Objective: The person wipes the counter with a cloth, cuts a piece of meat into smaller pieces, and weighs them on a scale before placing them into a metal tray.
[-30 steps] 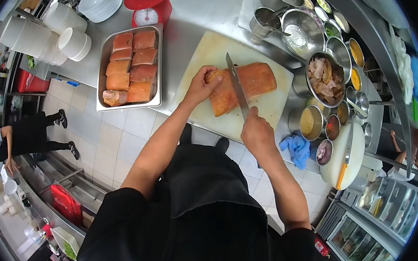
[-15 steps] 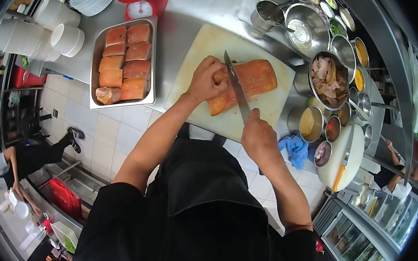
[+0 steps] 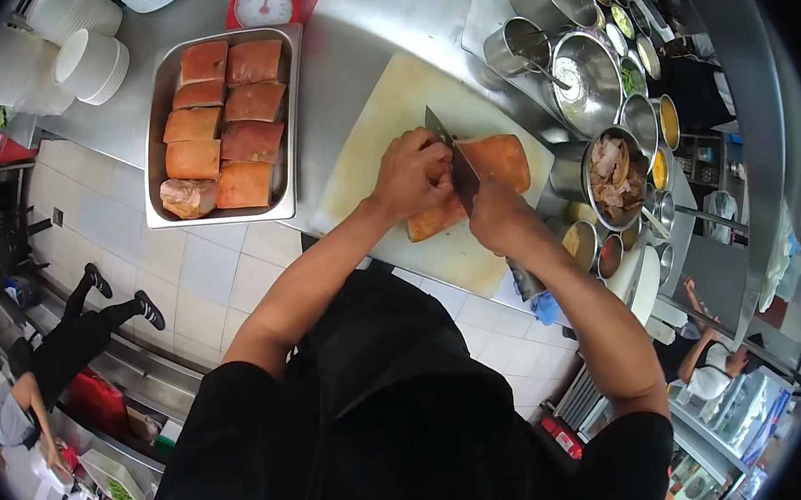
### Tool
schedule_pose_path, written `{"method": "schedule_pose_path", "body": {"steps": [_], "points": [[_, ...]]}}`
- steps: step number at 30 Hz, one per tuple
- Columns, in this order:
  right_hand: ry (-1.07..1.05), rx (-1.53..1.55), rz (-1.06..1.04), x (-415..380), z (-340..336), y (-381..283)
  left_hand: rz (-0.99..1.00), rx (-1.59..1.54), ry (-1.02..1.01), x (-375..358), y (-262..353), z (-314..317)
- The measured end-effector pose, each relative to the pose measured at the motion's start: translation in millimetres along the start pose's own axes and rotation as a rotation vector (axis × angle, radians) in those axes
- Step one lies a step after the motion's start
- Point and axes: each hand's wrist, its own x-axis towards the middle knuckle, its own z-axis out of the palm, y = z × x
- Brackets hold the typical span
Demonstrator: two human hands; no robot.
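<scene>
A slab of reddish-brown, skin-on meat (image 3: 503,162), which looks like pork belly, lies on the white cutting board (image 3: 389,106). My left hand (image 3: 411,173) presses on the slab's left end with its fingers curled in. Just right of those fingers, the broad blade of a kitchen knife (image 3: 464,177) stands across the meat. My right hand (image 3: 501,221) is wrapped round the knife where blade and handle meet, and the grey handle end shows below my wrist. How deep the edge sits in the meat is hidden.
Left of the board, a metal tray (image 3: 291,160) holds several cut meat blocks. A red scale (image 3: 274,10) and stacked white bowls (image 3: 88,66) stand beyond it. On the right are metal pots and a bowl of meat scraps (image 3: 615,174). Other people are at both sides.
My right hand has moved forward over the meat, changing the blade's angle beside my left fingers. My left hand stays on the slab. The whole view has shifted slightly.
</scene>
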Motion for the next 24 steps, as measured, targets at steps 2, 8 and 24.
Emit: {"method": "schedule_pose_path", "body": {"steps": [2,8,24], "points": [[0.088,-0.026,-0.062,14.4,23.3,22.4,-0.01,-0.009,-0.01,-0.7,-0.6,-1.5],[0.337,-0.033,0.049,31.1,88.2,25.7,0.004,-0.008,0.022,-6.1,-1.1,2.4],[0.591,0.102,-0.258,64.1,133.5,37.1,0.436,0.258,-0.192,83.5,56.2,44.5]]}}
